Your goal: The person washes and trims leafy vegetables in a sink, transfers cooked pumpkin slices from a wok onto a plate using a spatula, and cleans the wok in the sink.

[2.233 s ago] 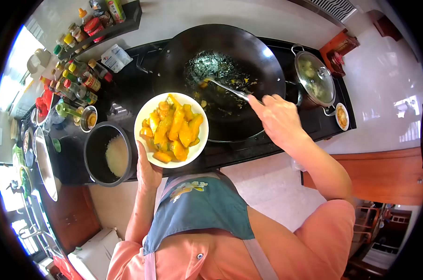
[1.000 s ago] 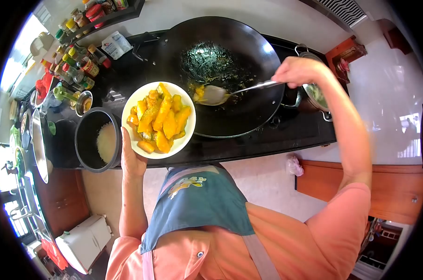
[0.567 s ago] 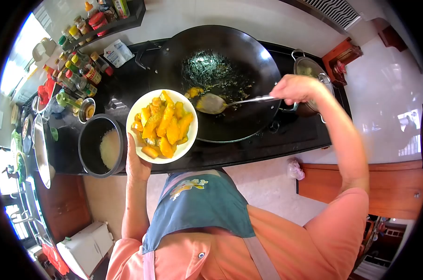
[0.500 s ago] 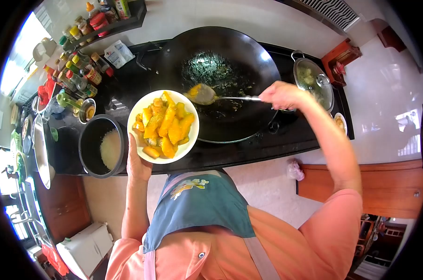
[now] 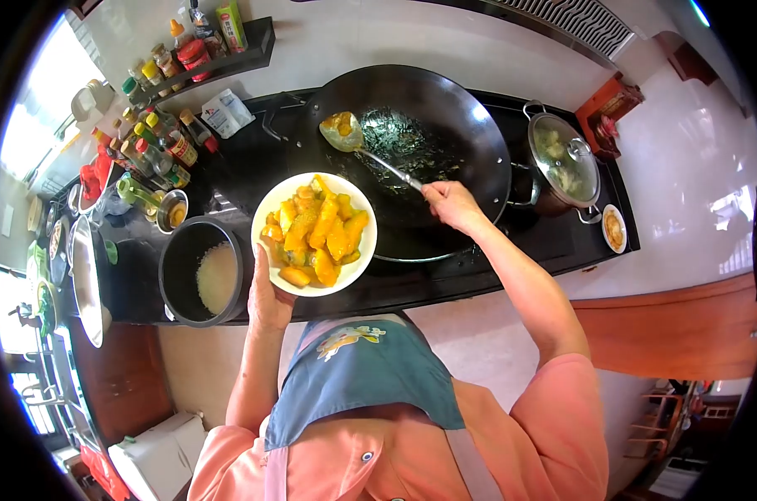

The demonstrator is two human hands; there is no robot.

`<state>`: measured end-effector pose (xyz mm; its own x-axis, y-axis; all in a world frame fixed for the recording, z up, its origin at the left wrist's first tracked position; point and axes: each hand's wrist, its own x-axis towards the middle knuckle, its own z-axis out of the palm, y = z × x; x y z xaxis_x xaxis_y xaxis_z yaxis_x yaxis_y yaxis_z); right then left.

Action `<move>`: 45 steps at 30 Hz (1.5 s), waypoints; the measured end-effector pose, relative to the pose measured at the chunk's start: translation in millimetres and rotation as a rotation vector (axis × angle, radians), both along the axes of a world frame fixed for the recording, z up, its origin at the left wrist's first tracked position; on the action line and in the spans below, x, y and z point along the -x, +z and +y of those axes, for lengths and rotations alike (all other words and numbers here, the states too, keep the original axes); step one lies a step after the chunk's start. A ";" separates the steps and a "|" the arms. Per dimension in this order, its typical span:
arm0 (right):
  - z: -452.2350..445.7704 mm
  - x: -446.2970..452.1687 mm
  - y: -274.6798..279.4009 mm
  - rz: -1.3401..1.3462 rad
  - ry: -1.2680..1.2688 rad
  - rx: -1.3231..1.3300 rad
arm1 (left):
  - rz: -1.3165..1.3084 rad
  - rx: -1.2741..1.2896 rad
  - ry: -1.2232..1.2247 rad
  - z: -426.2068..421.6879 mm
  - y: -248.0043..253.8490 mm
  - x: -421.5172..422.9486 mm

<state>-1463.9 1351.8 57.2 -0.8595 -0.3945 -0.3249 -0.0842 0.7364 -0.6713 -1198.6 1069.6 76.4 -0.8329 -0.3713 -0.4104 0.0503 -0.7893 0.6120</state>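
My left hand (image 5: 270, 296) holds a white bowl (image 5: 363, 260) by its left edge, closed around the rim and underside. Orange-yellow chunks (image 5: 318, 225) are heaped in the bowl, which is near the front of a large black wok (image 5: 470, 150). My right hand (image 5: 455, 205) grips the handle of a metal spatula (image 5: 393, 169). The spatula's head is at the wok's upper left and carries a little yellow food (image 5: 340, 125). Dark, shiny residue coats the wok's middle.
A dark pot of white grains (image 5: 217, 280) stands left of the bowl. Sauce bottles (image 5: 157, 159) and a small metal bowl (image 5: 175, 209) are behind it. Right of the wok are a glass-lidded pot (image 5: 565, 159) and a small dish (image 5: 614, 229). A spice shelf (image 5: 257, 50) hangs above.
The spatula has moved from the wok's lower left to its upper left, lifting yellow food. My right hand has come left and closer to the wok's middle. The bowl stays in my left hand.
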 end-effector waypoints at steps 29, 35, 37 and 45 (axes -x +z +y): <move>70.0 -228.8 140.7 0.948 0.094 0.046 | -0.083 0.021 -0.043 -3.0 2.2 -3.7; 73.9 -227.6 129.6 0.856 0.078 0.046 | -0.068 0.046 -0.067 -4.6 -0.5 -4.6; 73.7 -226.5 130.0 0.866 0.066 0.069 | -0.069 0.082 -0.075 -5.4 0.2 -4.8; 79.5 -219.2 130.8 0.862 0.109 -0.002 | -0.101 0.132 -0.071 -4.6 1.9 -3.2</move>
<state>-1244.7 1431.3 188.1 -0.7638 -0.4892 0.4211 -0.6330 0.6955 -0.3401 -1195.4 1065.0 78.3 -0.8159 -0.3690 -0.4451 -0.0700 -0.7011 0.7096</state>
